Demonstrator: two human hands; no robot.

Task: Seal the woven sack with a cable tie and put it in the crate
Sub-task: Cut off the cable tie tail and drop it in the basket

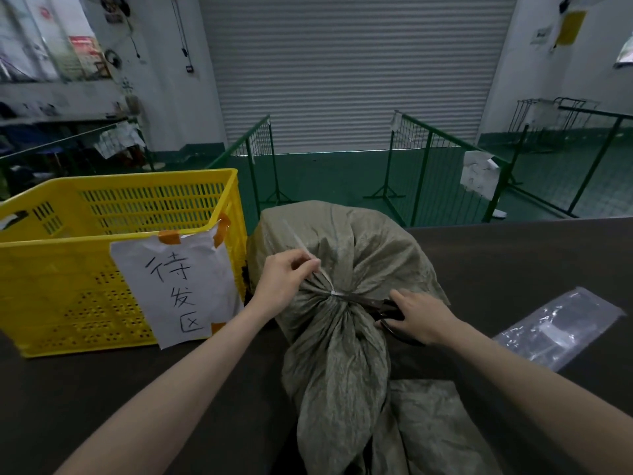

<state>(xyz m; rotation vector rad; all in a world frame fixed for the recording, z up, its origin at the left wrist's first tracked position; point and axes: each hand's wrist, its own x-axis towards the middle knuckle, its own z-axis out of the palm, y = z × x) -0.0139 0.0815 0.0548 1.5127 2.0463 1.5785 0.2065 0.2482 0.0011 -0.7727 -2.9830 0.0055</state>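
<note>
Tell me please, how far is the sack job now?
Done: the cable tie already cinches the woven sack neck. In hand: the left hand pinches the tie's tail while the right hand brings scissors to its base. Left: cutting the tail and putting the sack into the yellow crate.

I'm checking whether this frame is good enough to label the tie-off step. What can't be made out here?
Head view only:
- Scissors: handles covered by the right hand; the blade tips blend into the gathered neck of the woven sack.
- Cable tie: the left hand pinches its tail; the band's far side is behind the sack.
- Yellow crate: floor hidden by its walls and the paper sign.
- Sack contents: unseen.
</note>
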